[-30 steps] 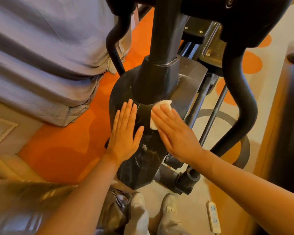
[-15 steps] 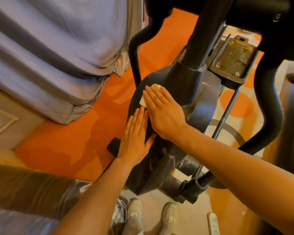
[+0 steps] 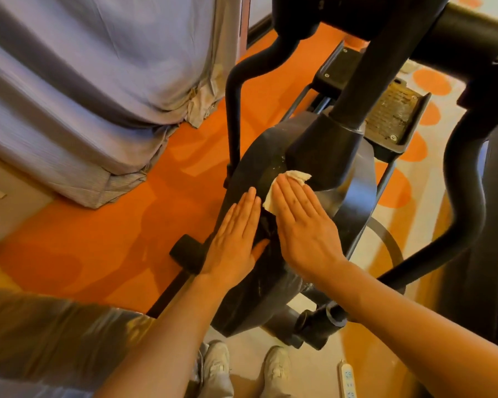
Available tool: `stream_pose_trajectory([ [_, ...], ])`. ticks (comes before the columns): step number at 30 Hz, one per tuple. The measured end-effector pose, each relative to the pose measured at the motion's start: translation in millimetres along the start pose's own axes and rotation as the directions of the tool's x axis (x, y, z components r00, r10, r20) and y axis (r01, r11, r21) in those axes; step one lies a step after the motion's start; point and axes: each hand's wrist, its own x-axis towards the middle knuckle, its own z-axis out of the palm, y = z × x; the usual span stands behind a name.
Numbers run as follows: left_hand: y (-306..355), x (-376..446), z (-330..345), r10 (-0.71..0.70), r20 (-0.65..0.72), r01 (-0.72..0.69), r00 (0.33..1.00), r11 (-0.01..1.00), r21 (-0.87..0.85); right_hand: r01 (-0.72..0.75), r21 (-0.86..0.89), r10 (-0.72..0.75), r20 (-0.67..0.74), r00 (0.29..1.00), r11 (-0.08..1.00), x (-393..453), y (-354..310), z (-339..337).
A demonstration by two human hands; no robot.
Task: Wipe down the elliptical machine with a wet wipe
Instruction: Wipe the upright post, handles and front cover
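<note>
The black elliptical machine (image 3: 354,196) fills the middle of the view, its rounded flywheel housing dusty and streaked. My right hand (image 3: 302,222) lies flat on the housing, pressing a white wet wipe (image 3: 295,177) under its fingers just below the central post's collar. The wipe shows past my fingertips and beside my index finger. My left hand (image 3: 236,239) rests flat and bare on the housing's left side, fingers together, right beside the right hand.
A bed with a grey-blue sheet (image 3: 84,81) stands at the left on an orange floor (image 3: 104,239). Black handle arms (image 3: 233,116) curve on both sides. A pedal plate (image 3: 394,116) sits behind the post. A white power strip (image 3: 348,379) lies by my shoes (image 3: 217,366).
My right hand slid the wipe left and up along the housing, then back down to the right toward the post's collar. My left hand stayed flat on the housing. The camera shifted.
</note>
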Motion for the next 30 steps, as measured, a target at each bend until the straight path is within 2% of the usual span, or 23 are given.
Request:
stream_pose_trajectory([
  [3,-4,0,1,0.020,0.004,-0.020,1.000,0.999,-0.050,-0.013,-0.031,0.014,0.035,0.999,0.999,27,1,-3],
  [8,-8,1,7,0.028,-0.015,-0.030,0.999,0.984,-0.177,-0.168,-0.013,0.168,0.042,0.985,0.986,61,-20,-7],
  [13,-13,2,15,0.086,-0.018,-0.087,0.996,0.994,-0.067,-0.222,-0.019,0.220,-0.074,0.973,0.975,39,-32,-5],
  [17,-18,6,16,0.096,-0.039,-0.100,0.995,0.988,-0.119,-0.238,0.012,0.237,0.058,0.970,0.971,56,-30,-15],
  [20,-16,6,14,0.096,-0.062,-0.105,0.993,0.983,-0.151,-0.231,0.023,0.229,0.074,0.971,0.973,72,-27,-17],
  [25,-22,4,12,0.117,-0.095,-0.132,0.989,0.977,-0.169,-0.215,0.070,0.219,-0.063,0.974,0.974,30,-29,-1],
  [30,-19,2,10,0.123,-0.061,-0.132,0.991,0.975,-0.178,-0.080,-0.012,0.079,-0.109,0.991,0.997,-22,-8,17],
])
